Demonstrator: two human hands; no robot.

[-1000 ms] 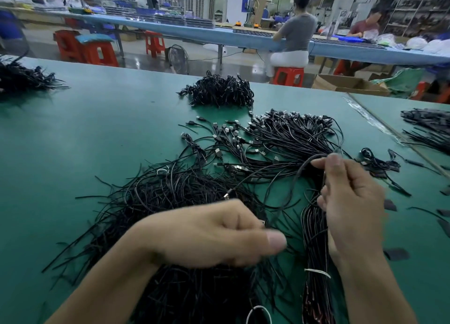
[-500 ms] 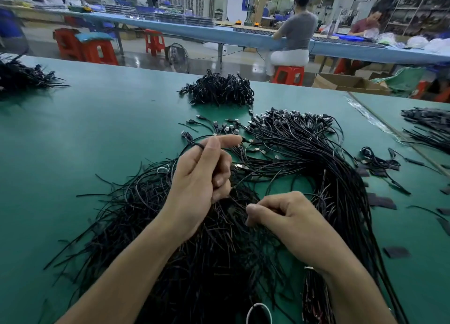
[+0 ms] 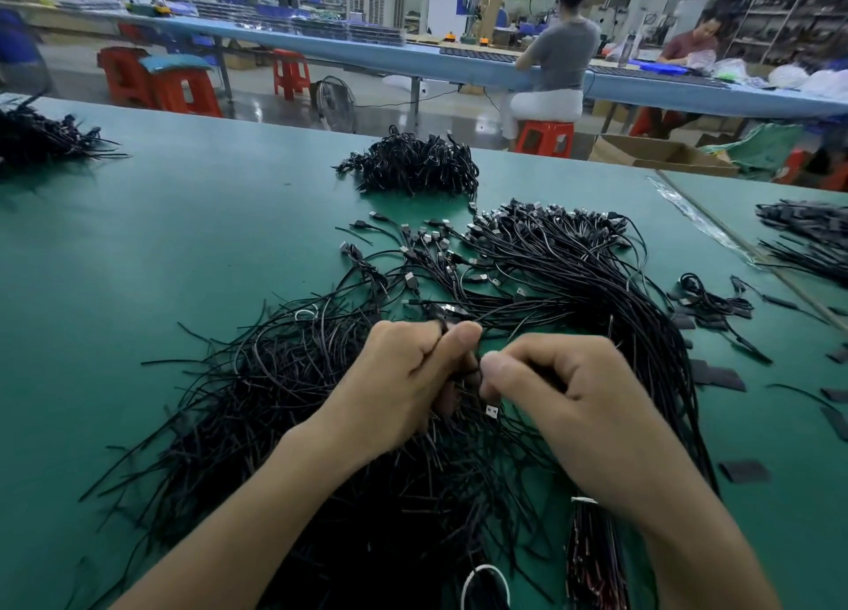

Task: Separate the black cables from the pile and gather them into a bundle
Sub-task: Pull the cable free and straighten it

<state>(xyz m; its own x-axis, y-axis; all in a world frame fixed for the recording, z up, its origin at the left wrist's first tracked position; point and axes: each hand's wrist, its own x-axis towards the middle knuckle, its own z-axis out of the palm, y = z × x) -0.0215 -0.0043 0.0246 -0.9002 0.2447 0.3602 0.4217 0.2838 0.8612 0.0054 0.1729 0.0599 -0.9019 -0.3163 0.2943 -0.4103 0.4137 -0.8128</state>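
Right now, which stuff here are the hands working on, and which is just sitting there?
In use: left hand and right hand, both pinching strands of the tangled cable pile; straightened bundle.
Just lying about: far coiled heap, black strips, floor fan, red stools.

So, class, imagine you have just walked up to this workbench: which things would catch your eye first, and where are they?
First, the sprawling pile of thin black cables covering the near middle of the green table. Right over it, the left hand and right hand meet, both pinching strands from it. Behind lies a tidier heap of coiled black cables, near the far edge.
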